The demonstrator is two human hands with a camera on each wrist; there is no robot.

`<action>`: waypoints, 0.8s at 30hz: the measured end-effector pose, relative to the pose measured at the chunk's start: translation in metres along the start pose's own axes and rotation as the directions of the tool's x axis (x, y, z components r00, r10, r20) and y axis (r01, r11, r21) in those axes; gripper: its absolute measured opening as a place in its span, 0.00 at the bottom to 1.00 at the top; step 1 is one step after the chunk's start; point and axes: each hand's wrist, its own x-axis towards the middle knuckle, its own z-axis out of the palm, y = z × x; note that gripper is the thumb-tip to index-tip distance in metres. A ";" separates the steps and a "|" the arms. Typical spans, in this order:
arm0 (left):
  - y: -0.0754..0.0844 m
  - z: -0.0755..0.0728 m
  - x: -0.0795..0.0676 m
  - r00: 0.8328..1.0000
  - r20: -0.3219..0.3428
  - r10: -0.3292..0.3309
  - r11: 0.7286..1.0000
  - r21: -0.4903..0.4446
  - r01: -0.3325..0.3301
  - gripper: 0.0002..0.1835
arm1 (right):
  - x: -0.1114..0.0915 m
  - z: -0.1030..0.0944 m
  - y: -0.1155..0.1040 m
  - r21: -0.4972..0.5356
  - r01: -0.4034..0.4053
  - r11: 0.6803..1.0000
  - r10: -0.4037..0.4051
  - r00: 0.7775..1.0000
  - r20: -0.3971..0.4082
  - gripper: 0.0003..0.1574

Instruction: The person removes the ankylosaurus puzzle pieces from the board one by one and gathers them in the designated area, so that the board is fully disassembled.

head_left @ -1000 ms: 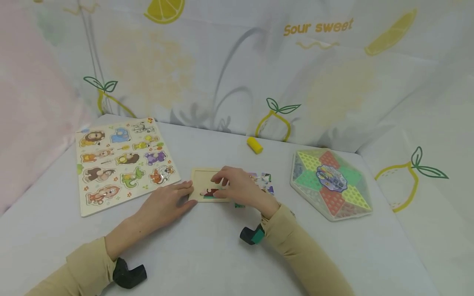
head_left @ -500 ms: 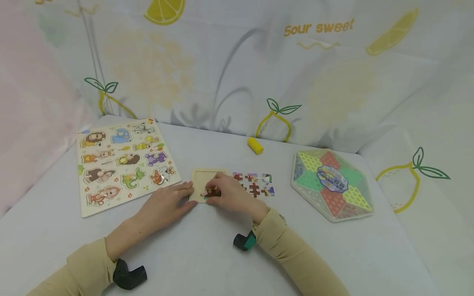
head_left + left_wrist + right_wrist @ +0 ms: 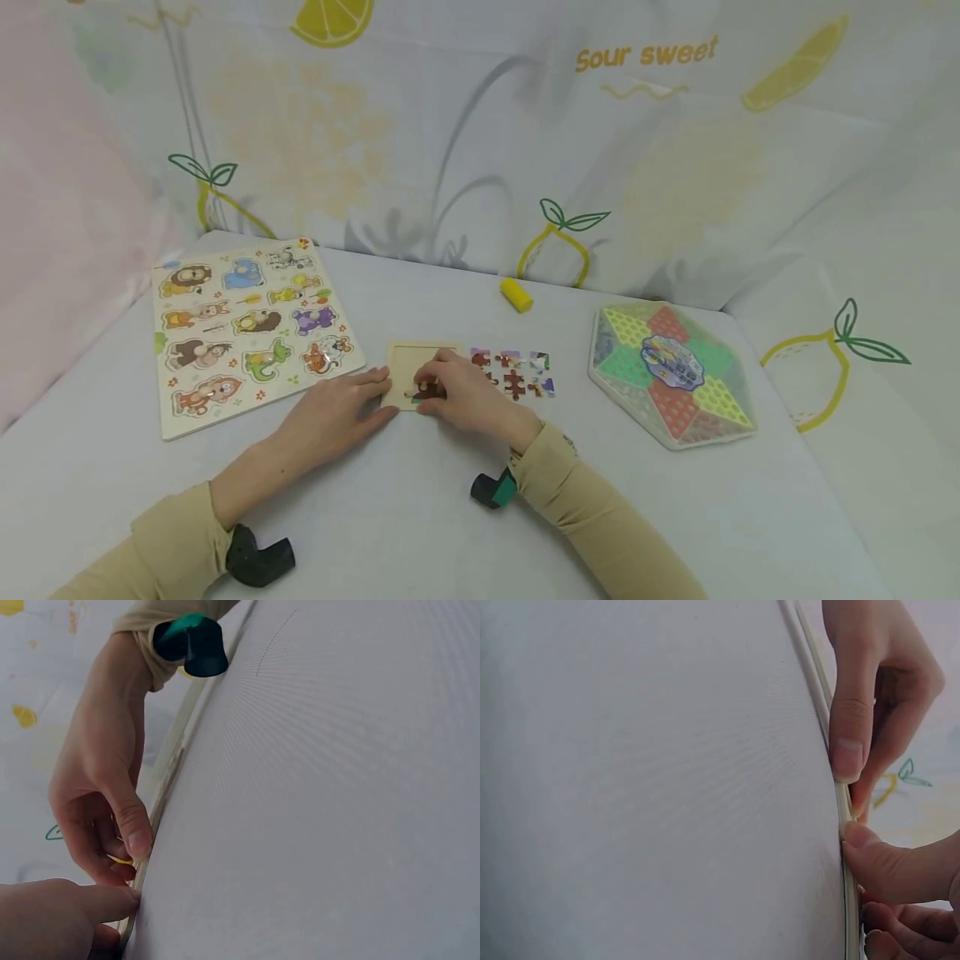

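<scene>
A small wooden puzzle tray (image 3: 407,358) lies on the white table, with brown and green jigsaw pieces (image 3: 425,389) in its lower part. My left hand (image 3: 332,421) holds the tray at its left side, thumb by the near corner and fingers along the left edge. In the left wrist view, my left thumb (image 3: 112,901) sits at the tray's edge. My right hand (image 3: 472,396) bends over the tray, thumb and fingers pinching a jigsaw piece that they mostly hide. Just right of the tray lie several loose jigsaw pieces (image 3: 515,382), partly behind this hand.
A large animal peg puzzle board (image 3: 258,333) lies at the left. On the right is a hexagonal Chinese checkers box (image 3: 672,372). A yellow cylinder (image 3: 516,295) lies toward the back, before a lemon-print cloth (image 3: 480,125).
My right hand has moved left and slightly down over the tray, uncovering more loose pieces, and is almost still over the last half second. My left hand keeps its place.
</scene>
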 end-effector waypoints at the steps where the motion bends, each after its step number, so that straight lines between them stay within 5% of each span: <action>1: 0.000 0.000 0.000 1.000 -0.001 0.001 1.000 0.002 -0.001 0.19 | 0.000 0.000 0.000 0.001 0.001 1.000 -0.001 1.000 0.000 0.19; 24: -0.002 0.003 0.001 1.000 -0.013 0.018 1.000 -0.002 -0.018 0.18 | -0.001 0.003 -0.001 0.002 -0.009 1.000 0.009 1.000 0.007 0.19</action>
